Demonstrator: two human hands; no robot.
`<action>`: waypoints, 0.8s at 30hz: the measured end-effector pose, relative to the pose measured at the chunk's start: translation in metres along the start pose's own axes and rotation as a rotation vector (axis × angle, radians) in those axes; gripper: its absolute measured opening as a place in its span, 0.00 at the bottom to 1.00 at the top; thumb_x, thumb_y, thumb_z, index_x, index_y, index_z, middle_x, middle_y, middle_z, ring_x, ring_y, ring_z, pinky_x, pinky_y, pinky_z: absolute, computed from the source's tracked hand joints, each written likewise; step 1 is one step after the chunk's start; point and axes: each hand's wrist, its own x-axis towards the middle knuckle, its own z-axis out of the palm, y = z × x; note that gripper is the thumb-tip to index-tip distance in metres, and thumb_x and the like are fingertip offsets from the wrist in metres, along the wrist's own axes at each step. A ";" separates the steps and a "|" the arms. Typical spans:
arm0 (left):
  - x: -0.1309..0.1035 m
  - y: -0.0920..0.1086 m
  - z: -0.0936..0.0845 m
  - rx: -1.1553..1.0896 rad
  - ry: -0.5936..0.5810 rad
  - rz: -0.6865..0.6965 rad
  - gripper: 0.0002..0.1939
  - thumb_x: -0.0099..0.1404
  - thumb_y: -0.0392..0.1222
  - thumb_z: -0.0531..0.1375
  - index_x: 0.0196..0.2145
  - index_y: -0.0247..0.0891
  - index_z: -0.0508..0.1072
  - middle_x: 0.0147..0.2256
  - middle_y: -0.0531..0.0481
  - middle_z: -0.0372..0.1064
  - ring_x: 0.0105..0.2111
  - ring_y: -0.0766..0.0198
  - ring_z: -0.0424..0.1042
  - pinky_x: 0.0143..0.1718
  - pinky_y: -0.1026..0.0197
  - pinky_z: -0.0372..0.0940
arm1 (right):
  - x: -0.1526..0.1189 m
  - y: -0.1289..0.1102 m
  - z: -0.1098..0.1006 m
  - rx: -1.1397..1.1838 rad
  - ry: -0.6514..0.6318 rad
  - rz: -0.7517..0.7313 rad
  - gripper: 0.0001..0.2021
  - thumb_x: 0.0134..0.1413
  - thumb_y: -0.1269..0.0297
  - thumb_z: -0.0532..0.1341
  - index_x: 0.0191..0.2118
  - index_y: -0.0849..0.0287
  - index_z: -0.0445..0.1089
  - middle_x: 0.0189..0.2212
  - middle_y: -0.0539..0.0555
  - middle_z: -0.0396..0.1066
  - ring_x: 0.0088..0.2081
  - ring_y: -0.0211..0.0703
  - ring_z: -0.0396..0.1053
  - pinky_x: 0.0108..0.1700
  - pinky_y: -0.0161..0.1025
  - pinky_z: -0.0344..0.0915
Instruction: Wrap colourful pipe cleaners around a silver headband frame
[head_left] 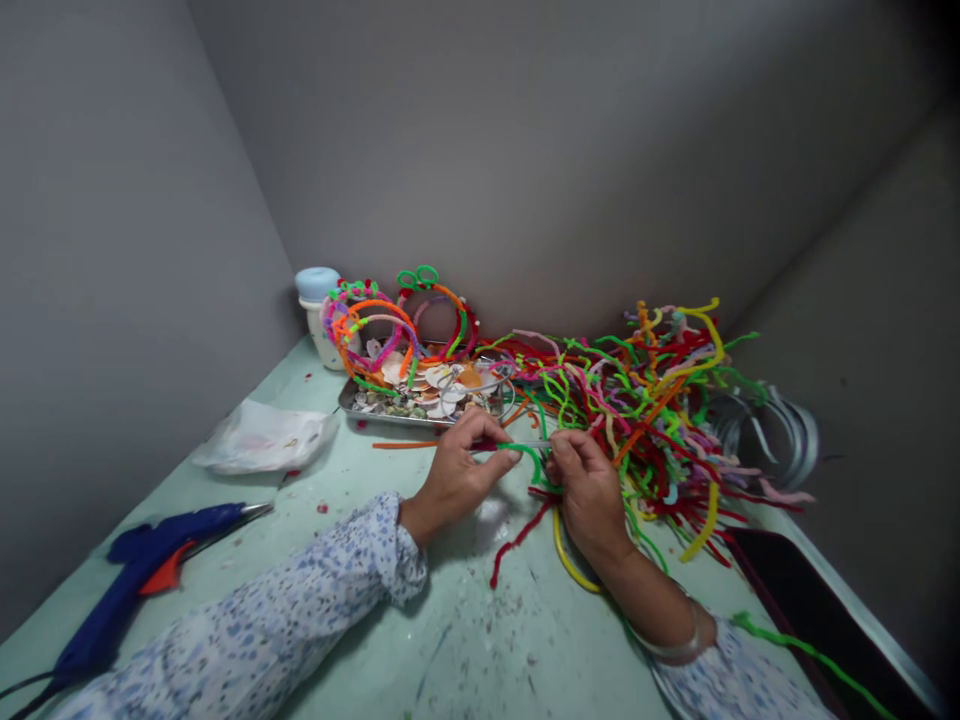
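Note:
My left hand [466,470] is closed in a pinch on a green pipe cleaner [534,460], which bends down between the hands. Next to the pipe cleaner, a thin grey band [538,443] spans the short gap to my right hand [589,490]. The fingertips of that hand are pressed together on the band's end. Fingers cover most of the band, so its full shape is hidden. Below the hands a dark red pipe cleaner [517,545] lies on the table, and a yellow one [566,560] curves past the right wrist.
Behind lies a metal tray [397,414] of shells, with decorated headbands [375,310] on it. A pipe cleaner heap [645,400] and bare metal headbands [799,440] are at right, near a dark phone-like slab [810,600]. A glue gun [150,570], plastic bag [262,440] and lidded bottle [319,320] stand left.

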 end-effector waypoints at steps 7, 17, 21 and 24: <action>0.006 -0.004 0.000 -0.172 -0.061 -0.153 0.07 0.58 0.40 0.65 0.29 0.37 0.70 0.30 0.52 0.64 0.31 0.65 0.63 0.35 0.61 0.59 | 0.001 -0.002 -0.001 -0.046 0.036 -0.007 0.11 0.54 0.52 0.64 0.35 0.55 0.72 0.23 0.46 0.63 0.24 0.37 0.58 0.27 0.34 0.56; 0.024 -0.006 -0.010 -0.340 0.037 -0.436 0.14 0.50 0.45 0.69 0.27 0.35 0.70 0.25 0.54 0.65 0.26 0.68 0.63 0.31 0.63 0.57 | -0.009 -0.006 -0.002 -0.330 0.114 -0.310 0.19 0.56 0.55 0.62 0.53 0.53 0.69 0.52 0.58 0.66 0.44 0.48 0.71 0.45 0.46 0.69; 0.026 -0.004 -0.010 -0.343 0.063 -0.443 0.14 0.52 0.46 0.69 0.30 0.34 0.72 0.25 0.54 0.66 0.26 0.69 0.62 0.30 0.64 0.57 | -0.012 0.000 -0.001 -0.522 0.014 -0.293 0.19 0.55 0.57 0.64 0.52 0.53 0.69 0.43 0.56 0.73 0.43 0.50 0.72 0.47 0.49 0.69; 0.028 0.000 -0.012 -0.342 0.004 -0.467 0.14 0.50 0.44 0.70 0.31 0.34 0.72 0.25 0.56 0.64 0.25 0.70 0.61 0.29 0.65 0.54 | -0.012 0.005 -0.002 -0.606 0.029 -0.299 0.14 0.55 0.55 0.64 0.46 0.55 0.73 0.39 0.55 0.74 0.41 0.50 0.72 0.47 0.50 0.69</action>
